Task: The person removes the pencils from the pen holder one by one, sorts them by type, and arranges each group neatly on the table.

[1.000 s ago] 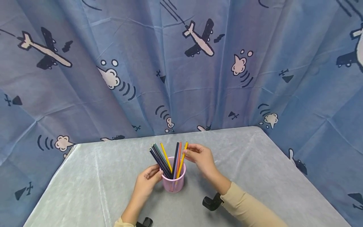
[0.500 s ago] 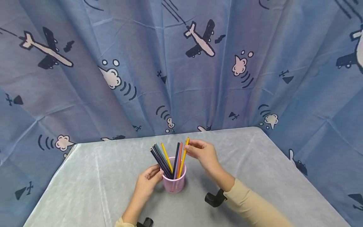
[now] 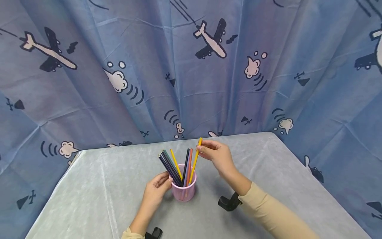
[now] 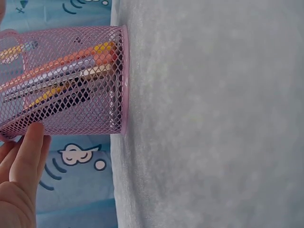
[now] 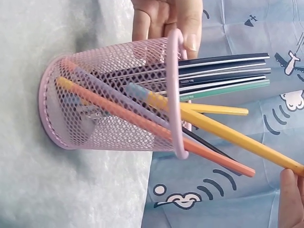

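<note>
A pink mesh pencil cup (image 3: 183, 192) stands upright on the table with several pencils in it. My left hand (image 3: 156, 192) holds its left side, thumb at the rim and fingers along the wall; in the left wrist view, fingertips (image 4: 34, 130) lie against the mesh. Between thumb and fingers, my right hand (image 3: 220, 157) pinches a yellow pencil (image 5: 237, 137) near its top. That pencil slants, its light-blue lower end still inside the cup, below the rim. Dark pencils (image 3: 168, 169) lean left; a second yellow pencil (image 3: 176, 164) and an orange pencil (image 5: 213, 158) are beside them.
A pale grey cloth covers the table (image 3: 89, 199). Behind it hangs a blue curtain (image 3: 149, 66) printed with airplanes and clouds. Black wrist mounts (image 3: 229, 201) show at both wrists.
My right hand has moved up and slightly right, drawing the yellow pencil higher out of the cup. The left hand and the cup have stayed nearly in place.
</note>
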`<state>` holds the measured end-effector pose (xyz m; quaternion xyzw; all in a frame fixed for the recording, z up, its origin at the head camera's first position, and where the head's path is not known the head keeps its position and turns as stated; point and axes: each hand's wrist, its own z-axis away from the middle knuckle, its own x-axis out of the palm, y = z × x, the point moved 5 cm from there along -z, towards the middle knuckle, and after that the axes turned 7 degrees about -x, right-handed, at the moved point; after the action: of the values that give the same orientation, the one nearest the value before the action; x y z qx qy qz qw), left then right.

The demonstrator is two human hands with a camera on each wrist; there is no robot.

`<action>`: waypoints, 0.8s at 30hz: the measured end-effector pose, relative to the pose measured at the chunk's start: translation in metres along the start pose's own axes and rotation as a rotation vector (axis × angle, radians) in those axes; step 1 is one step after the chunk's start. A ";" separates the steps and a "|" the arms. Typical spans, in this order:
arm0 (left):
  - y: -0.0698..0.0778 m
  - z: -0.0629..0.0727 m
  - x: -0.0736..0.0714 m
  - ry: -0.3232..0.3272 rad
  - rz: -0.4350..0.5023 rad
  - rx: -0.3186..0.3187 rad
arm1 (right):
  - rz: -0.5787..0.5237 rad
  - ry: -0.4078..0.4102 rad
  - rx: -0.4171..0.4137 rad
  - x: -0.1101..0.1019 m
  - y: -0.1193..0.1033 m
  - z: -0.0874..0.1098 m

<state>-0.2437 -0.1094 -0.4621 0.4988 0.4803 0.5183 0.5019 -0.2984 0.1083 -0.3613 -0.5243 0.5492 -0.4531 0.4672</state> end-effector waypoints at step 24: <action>0.000 -0.002 0.000 0.000 -0.005 0.011 | -0.005 -0.003 -0.068 -0.012 -0.024 -0.005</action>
<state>-0.2454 -0.1095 -0.4625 0.5004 0.4845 0.5141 0.5005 -0.2992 0.1190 -0.3360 -0.5419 0.5622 -0.4343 0.4490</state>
